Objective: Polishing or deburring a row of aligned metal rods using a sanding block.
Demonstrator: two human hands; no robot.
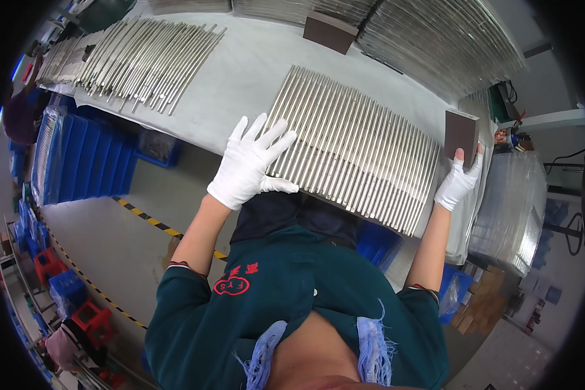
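Resting flat with its fingers spread, the left hand, in a white glove, lies on the near left end of a row of metal rods laid side by side on the grey tabletop. Its palm hangs over the tabletop's front edge while the fingers fan out across the first few rods. The right hand, gloved in white as well, is at the far right end of the same row, its fingers closed around the lower part of a dark brown block that stands upright against the last rods. The thumb presses on the block's front face.

The row of rods sits between the two hands, running slantwise across the middle of the tabletop, each rod touching the next. A second brown block lies farther back, beside a large stack of shiny rods at the upper right. Another loose batch of rods is spread out at the upper left, well apart from the hands.

Below the tabletop's edge on the left stand blue plastic bins, and a yellow and black striped line crosses the grey floor. The person wears a dark green shirt
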